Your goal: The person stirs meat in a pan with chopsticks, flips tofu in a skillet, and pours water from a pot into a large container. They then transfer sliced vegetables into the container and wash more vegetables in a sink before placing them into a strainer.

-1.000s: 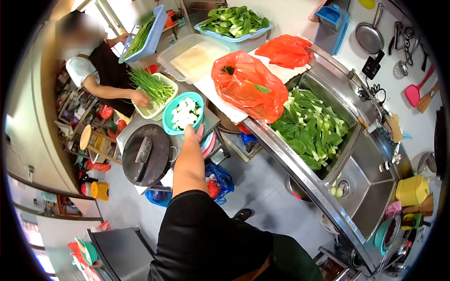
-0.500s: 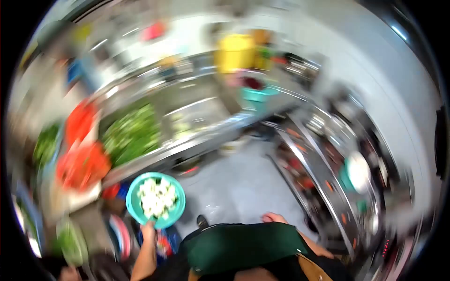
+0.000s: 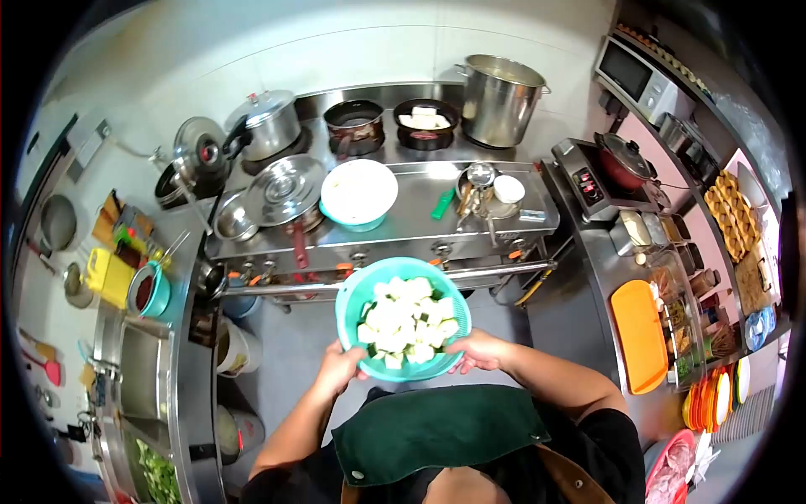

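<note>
A turquoise plastic colander [image 3: 346, 315] hangs level in front of my green apron, filled with pale, dark-skinned vegetable chunks [image 3: 408, 319]. My left hand [image 3: 340, 367] grips its near left rim, thumb on top. On the near right side, my right hand [image 3: 478, 351] is closed round the rim. Past the colander stands a steel stove [image 3: 403, 189]. A white bowl [image 3: 360, 192] resting in a turquoise basin sits at its front, beside a steel lid [image 3: 286, 190] on a pan.
Along the back stand a pressure cooker [image 3: 270, 134], a dark pan [image 3: 353, 126], a pan with white blocks [image 3: 424, 124] and a tall stockpot [image 3: 502, 105]. A sink [image 3: 144, 370] is at left. An orange tray [image 3: 639, 336] lies on the right counter beside an induction cooker [image 3: 592, 181].
My view has swung right from the sinks to the stove. The colander, held by my left hand alone before, is now in front of me with my right hand gripping it too.
</note>
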Demonstrator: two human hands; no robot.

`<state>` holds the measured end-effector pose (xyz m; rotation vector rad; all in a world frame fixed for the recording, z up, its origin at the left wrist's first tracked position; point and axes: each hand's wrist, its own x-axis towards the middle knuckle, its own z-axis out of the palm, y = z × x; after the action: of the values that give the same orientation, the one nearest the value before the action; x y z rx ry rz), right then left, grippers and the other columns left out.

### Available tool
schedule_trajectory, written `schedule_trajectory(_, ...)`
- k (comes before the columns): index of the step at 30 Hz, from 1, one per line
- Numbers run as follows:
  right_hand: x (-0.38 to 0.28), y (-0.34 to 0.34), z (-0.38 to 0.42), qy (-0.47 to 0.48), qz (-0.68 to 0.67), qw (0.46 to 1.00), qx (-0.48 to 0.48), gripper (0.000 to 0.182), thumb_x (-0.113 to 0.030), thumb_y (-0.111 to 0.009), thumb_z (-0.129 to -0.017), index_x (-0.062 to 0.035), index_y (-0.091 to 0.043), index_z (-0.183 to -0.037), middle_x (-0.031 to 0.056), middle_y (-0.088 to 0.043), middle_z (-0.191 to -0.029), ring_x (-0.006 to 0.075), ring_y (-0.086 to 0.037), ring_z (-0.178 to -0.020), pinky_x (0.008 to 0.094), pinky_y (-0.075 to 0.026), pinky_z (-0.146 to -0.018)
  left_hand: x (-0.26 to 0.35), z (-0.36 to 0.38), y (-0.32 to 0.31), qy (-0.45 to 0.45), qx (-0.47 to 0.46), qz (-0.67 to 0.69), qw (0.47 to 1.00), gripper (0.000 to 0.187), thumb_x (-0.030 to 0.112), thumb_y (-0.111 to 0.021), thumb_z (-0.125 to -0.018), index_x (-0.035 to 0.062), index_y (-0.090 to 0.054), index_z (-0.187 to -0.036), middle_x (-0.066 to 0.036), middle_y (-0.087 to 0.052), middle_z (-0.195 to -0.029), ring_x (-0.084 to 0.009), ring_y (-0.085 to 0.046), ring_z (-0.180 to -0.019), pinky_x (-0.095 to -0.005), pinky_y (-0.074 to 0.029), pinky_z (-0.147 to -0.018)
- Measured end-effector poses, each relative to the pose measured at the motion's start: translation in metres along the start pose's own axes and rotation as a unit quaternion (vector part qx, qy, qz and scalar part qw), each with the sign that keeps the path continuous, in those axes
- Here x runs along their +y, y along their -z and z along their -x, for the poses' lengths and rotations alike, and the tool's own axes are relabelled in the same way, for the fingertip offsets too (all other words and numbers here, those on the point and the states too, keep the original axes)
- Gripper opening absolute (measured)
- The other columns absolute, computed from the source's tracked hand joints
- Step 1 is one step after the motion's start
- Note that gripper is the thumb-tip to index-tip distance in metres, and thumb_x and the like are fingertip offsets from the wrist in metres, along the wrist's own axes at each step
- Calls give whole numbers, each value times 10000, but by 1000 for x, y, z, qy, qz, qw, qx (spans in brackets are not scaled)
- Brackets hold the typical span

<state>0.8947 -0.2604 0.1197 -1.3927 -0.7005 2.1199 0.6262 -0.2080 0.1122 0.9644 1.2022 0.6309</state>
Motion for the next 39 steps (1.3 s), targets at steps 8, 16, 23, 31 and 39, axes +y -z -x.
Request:
schedule_trajectory(8, -112, 94, 61, 123, -173, 944, 253, 351, -23, -422, -728, 48, -401, -1071, 163, -565, -804, 214, -580, -581, 244, -438, -417, 59, -129, -77, -44, -217, 102, 970, 515, 282, -438, -874, 49, -238, -1287, -151, -546, -1006, -201, -596, -738, -273, -488, -624)
schedule_trajectory(16, -317, 210, 120, 263, -112, 852, 439, 192, -55, -355, -764, 31, -437, -914, 145, -565, -663, 122, -479, -424, 169, -336, -323, 77, -236, -94, 44, -156, 25, 986, 463, 373, -469, -845, 25, -415, -1145, -91, -568, -931, -157, -572, -666, -256, -469, -608)
schedule_trajectory(23, -466, 333, 101, 316, -33, 825, 467, 274, -34, -293, -770, 47, -434, -990, 159, -573, -656, 42, -425, -385, 136, -340, -311, 188, -331, -168, -226, -78, -66, 969, 348, 319, -471, -853, 47, -500, -1069, -43, -543, -1004, -134, -535, -845, -257, -438, -699)
schedule_trajectory(31, -553, 444, 18, 327, 30, 826, 458, 270, -14, -290, -783, 48, -426, -1008, 140, -534, -690, 158, -531, -461, 207, -382, -339, 325, -379, -303, -240, -36, 98, 965, 339, 301, -439, -864, 26, -496, -1052, -74, -519, -1073, -164, -513, -917, -287, -419, -747)
schedule_trajectory(39, -567, 469, -22, 339, 151, 794, 481, 216, -26, -316, -760, 67, -473, -875, 152, -533, -648, 176, -515, -433, 244, -375, -325, 286, -388, -327, -172, -25, -1, 985, 302, 295, -474, -846, 55, -522, -1022, -41, -533, -1027, -156, -542, -844, -274, -428, -695)
